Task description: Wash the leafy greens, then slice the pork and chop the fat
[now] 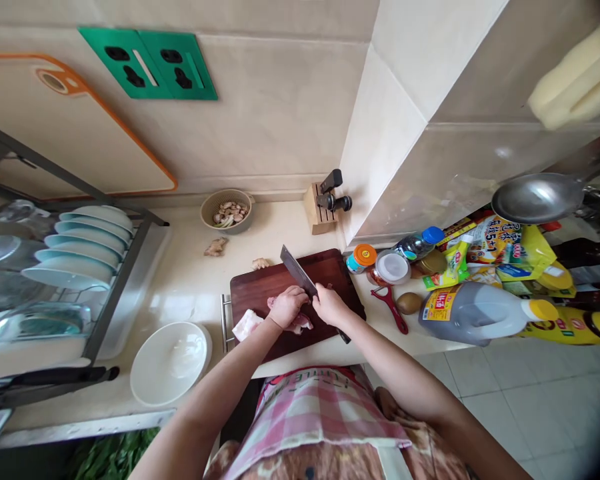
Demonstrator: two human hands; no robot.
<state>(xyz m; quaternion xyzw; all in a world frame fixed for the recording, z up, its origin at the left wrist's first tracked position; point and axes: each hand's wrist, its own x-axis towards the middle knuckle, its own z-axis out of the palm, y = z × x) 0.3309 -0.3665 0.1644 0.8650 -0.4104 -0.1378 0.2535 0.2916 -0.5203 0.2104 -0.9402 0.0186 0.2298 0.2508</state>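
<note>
On a dark brown cutting board (265,283) lies raw meat (300,324), with a pale, fatty piece (247,325) at its left. My left hand (289,307) is closed over the meat and presses it to the board; the fingertips are partly hidden. Gripped in my right hand (329,305) is a cleaver (298,271), its broad blade angled up and to the left, close beside my left hand. The blade's lower edge is near the meat; whether it touches cannot be made out. A black handle end (344,336) shows below my right wrist.
Ginger pieces (215,247) and a strainer bowl (206,212) of sliced food stand behind the board, near a knife block (316,212). White bowls (167,363) and a dish rack (130,267) are left. A red peeler (393,312), jars and a large jug (473,312) crowd the right.
</note>
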